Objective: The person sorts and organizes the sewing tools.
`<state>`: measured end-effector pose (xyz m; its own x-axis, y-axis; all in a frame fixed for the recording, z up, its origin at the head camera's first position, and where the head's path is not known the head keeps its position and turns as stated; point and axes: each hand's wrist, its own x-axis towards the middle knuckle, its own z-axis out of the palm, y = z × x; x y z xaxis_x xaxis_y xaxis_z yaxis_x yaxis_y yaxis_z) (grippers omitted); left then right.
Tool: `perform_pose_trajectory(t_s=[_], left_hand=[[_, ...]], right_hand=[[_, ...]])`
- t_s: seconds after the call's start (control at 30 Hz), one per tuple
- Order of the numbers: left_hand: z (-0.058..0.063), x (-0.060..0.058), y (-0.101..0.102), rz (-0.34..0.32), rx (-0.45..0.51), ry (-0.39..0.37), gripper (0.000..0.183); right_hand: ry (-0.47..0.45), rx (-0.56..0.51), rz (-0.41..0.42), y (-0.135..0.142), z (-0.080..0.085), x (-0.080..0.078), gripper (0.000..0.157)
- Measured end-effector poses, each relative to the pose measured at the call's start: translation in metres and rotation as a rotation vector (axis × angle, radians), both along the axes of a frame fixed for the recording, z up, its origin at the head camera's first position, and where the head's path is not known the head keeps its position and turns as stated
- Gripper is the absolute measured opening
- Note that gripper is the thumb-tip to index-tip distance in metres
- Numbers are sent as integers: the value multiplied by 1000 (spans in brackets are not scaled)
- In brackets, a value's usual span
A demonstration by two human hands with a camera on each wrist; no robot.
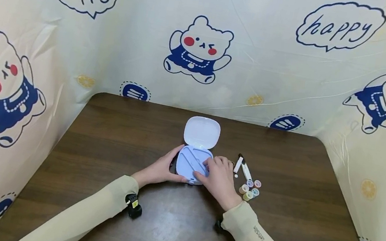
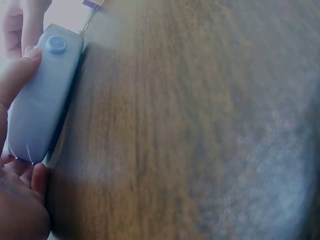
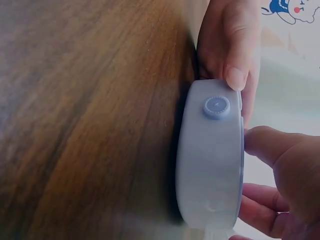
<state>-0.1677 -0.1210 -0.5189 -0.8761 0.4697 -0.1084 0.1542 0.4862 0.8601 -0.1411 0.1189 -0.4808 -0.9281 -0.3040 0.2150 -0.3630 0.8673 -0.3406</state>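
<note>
A light-blue case (image 1: 187, 164) with a compartmented top stands on the table, its whitish lid (image 1: 202, 132) raised at the far side. My left hand (image 1: 160, 169) grips the case's left side, thumb at the front edge and fingers behind. In the left wrist view, a round button (image 2: 56, 45) shows on the case's front wall. My right hand (image 1: 221, 177) lies over the right part of the case, thumb and fingertips touching its blue upper surface. The right wrist view shows this thumb (image 3: 262, 142) against the rim; what lies under the other fingers is hidden.
Right of the case lie a white stick with a dark end (image 1: 245, 170) and a shorter white piece (image 1: 238, 164). Several small round containers with coloured lids (image 1: 248, 195) are grouped near them. Printed cloth (image 1: 246, 62) surrounds the brown wooden table (image 1: 108, 133).
</note>
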Motion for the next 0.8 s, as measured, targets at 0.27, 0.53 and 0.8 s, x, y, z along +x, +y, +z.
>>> perform_pose_trajectory(t_s=[0.27,0.53,0.8], left_hand=[[-2,-1,-1,4,1,2,118],[-3,-3,-2,3,12,8,118],[-4,-2,-2,1,10,7,119]], right_hand=[[15,33,5,-4,0,-4,37],[42,53,-1,-6,0,-5,38],[45,72,-7,-6,0,-3,38]])
